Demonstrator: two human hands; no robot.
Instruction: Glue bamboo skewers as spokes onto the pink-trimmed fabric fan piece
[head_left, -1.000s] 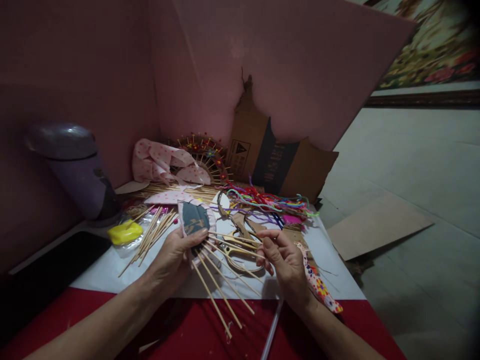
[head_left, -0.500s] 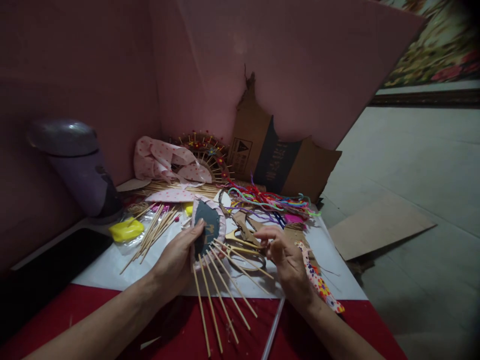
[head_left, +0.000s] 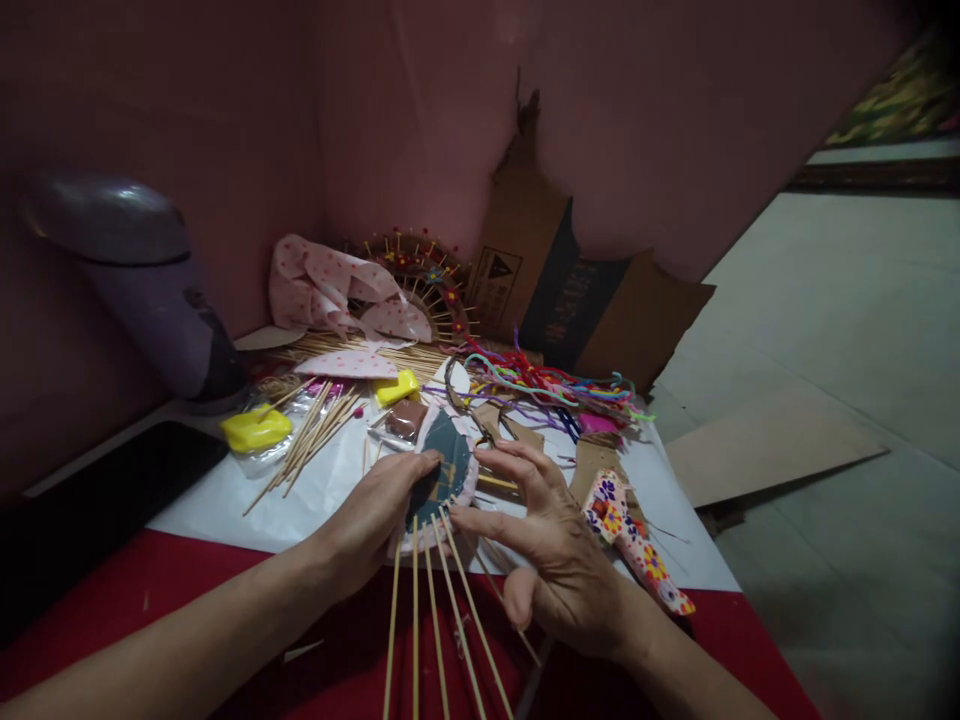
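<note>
At the left end of the bench, a purple bottle stands behind a dark flat slab; next come a yellow packet, a bundle of loose sticks and a spotted half-round piece. Near the centre, the left hand is clamped on a grey-blue cardboard piece, thumb on its face; a pale fabric rim follows the curved edge. At least 5 fitted sticks fan from the lower edge toward the person and pass out of view at the bottom. To their right, the right hand has thumb and fingers apart, the forefinger's tip at the stick bases; whether it presses on them cannot be told. Behind it lie coloured strands and, farther right, a flower-patterned strip.

The work appears partway along: the rim is in place and the lower edge carries its sticks, whereas the upper curve shows none, as far as it is visible, and the loose bundle lies apart.

Compared with 0.5 s earlier, the cardboard piece sits farther right in view, its sticks point more directly toward the person, and the right hand, previously curled well clear, reaches the edge with fingers spread. A brown packet behind the left hand is now uncovered.
</note>
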